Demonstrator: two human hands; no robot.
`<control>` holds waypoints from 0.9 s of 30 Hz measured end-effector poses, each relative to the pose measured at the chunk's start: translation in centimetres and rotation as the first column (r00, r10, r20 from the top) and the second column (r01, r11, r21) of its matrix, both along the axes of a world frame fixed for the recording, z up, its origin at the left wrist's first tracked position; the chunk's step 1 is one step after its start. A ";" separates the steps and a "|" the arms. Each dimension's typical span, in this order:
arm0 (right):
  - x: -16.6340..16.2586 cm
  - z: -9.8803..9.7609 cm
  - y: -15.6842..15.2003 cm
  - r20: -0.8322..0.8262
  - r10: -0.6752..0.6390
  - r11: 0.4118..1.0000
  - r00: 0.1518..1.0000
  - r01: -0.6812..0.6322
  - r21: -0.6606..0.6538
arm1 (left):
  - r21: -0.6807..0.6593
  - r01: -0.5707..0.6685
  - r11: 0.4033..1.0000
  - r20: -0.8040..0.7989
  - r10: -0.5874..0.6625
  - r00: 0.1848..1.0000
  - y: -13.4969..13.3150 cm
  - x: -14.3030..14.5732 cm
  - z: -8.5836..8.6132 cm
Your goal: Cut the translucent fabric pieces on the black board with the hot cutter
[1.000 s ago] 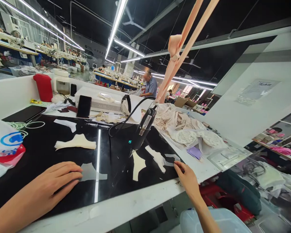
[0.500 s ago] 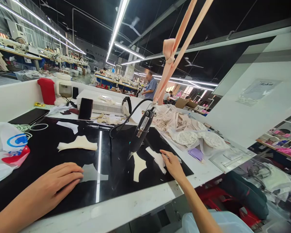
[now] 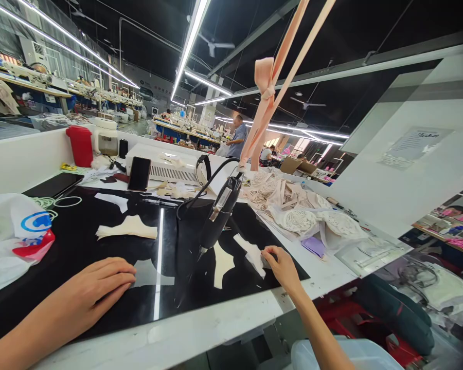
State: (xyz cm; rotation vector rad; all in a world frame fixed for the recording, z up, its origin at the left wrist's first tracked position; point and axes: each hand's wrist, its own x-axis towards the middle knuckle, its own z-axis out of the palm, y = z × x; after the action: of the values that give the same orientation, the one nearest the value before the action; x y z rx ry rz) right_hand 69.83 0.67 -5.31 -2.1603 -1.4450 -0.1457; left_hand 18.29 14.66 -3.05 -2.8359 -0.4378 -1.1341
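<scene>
On the bench (image 3: 216, 319), the left hand (image 3: 96, 288) lies flat, fingertips at a sheer piece (image 3: 147, 273) running crosswise, tab pointing right, as the right hand (image 3: 281, 264), grip unclear, curls beside a slanting white piece (image 3: 250, 254).

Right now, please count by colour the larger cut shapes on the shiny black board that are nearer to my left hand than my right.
White angled flat shape: 1
Cream winged shape, perhaps layered: 1
Sheer grey flat shape, at the left hand: 1
Total: 3
</scene>
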 end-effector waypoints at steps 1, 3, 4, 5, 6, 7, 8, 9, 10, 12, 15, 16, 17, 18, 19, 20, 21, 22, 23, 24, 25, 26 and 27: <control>0.0 0.2 -0.2 -0.016 -0.014 1.000 1.000 0.014 0.010 | -0.001 0.000 1.000 -0.002 0.000 1.000 0.0 0.0 0.0; 0.0 0.5 -0.6 -0.046 -0.027 0.999 0.999 0.028 0.026 | -0.019 0.002 1.000 -0.007 -0.002 1.000 0.0 0.0 -0.1; -0.2 0.7 -0.8 -0.057 -0.022 0.999 0.998 0.024 0.032 | -0.035 0.000 0.999 -0.009 0.000 1.000 0.1 -0.1 -0.1; -0.3 0.8 -1.0 -0.066 -0.011 0.999 0.998 0.014 0.038 | -0.051 -0.001 0.999 -0.011 0.001 1.000 0.1 -0.1 -0.2; -0.6 0.9 -1.2 -0.072 0.004 0.999 0.997 -0.001 0.043 | -0.063 -0.003 0.998 -0.011 0.002 1.000 0.1 -0.2 -0.3; -0.8 0.9 -1.4 -0.077 0.022 0.999 0.997 -0.018 0.047 | -0.072 -0.005 0.997 -0.011 0.004 1.000 0.1 -0.2 -0.4; -1.1 0.8 -1.6 -0.080 0.041 0.998 0.996 -0.037 0.050 | -0.074 -0.006 0.997 -0.012 0.005 1.000 0.1 -0.3 -0.4; -1.4 0.7 -1.7 -0.082 0.059 0.997 0.995 -0.055 0.052 | -0.069 -0.006 0.998 -0.013 0.005 1.000 0.1 -0.3 -0.4; -1.7 0.6 -1.8 -0.084 0.077 0.996 0.994 -0.073 0.052 | -0.057 -0.002 0.998 -0.013 0.001 1.000 0.1 -0.3 -0.4; -2.3 0.2 -1.8 -0.089 0.107 0.993 0.990 -0.102 0.051 | -0.035 -0.001 0.999 -0.015 0.001 1.000 0.1 -0.4 -0.4; -2.8 -0.3 -1.7 -0.103 0.118 0.991 0.988 -0.112 0.069 | -0.032 -0.009 0.999 -0.024 0.008 1.000 0.0 -0.3 -0.3; -2.8 -0.3 -1.7 -0.110 0.109 0.992 0.988 -0.101 0.082 | -0.035 -0.012 0.999 -0.023 0.012 1.000 0.0 -0.3 -0.2; -2.8 -0.3 -1.7 -0.120 0.094 0.992 0.988 -0.082 0.098 | -0.038 -0.014 0.999 -0.018 0.014 1.000 -0.1 -0.2 -0.2; -2.7 -0.2 -1.7 -0.133 0.072 0.992 0.988 -0.057 0.114 | -0.038 -0.013 0.999 -0.013 0.012 1.000 -0.1 -0.2 -0.1; -2.6 -0.1 -1.8 -0.149 0.048 0.991 0.988 -0.028 0.131 | -0.037 -0.012 0.999 -0.008 0.011 1.000 -0.2 -0.1 0.0; -2.4 0.1 -1.8 -0.166 0.021 0.989 0.986 0.003 0.148 | -0.032 -0.010 0.999 -0.002 0.010 1.000 -0.2 0.0 0.1; -2.3 0.3 -1.8 -0.184 -0.006 0.985 0.983 0.037 0.166 | -0.026 -0.007 1.000 0.000 0.007 1.000 -0.2 0.1 0.2; -2.2 0.5 -1.8 -0.201 -0.033 0.980 0.979 0.071 0.185 | -0.017 -0.002 1.000 0.001 0.002 1.000 -0.2 0.1 0.3; -2.1 0.7 -1.8 -0.218 -0.055 0.974 0.975 0.100 0.204 | -0.008 0.000 1.000 0.001 0.000 1.000 -0.2 0.1 0.4; -2.0 0.9 -1.7 -0.233 -0.069 0.968 0.970 0.121 0.219 | 0.002 0.002 1.000 0.001 -0.002 1.000 -0.2 0.1 0.4; -1.9 1.1 -1.6 -0.246 -0.074 0.963 0.966 0.133 0.232 | 0.009 0.003 1.000 0.001 -0.003 1.000 -0.2 0.1 0.4; -1.9 1.4 -1.5 -0.258 -0.073 0.960 0.963 0.138 0.244 | 0.013 0.003 1.000 0.000 -0.003 1.000 -0.2 0.1 0.4; -1.9 1.7 -1.3 -0.267 -0.066 0.957 0.961 0.137 0.255 | 0.011 0.002 1.000 0.000 -0.002 1.000 -0.1 0.0 0.4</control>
State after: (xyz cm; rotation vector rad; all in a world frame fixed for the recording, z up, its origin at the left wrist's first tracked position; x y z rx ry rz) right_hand 67.93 -0.67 -3.64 -1.9475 -1.0991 -0.0918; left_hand 18.34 14.51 -2.70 -2.8277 -0.4278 -1.1327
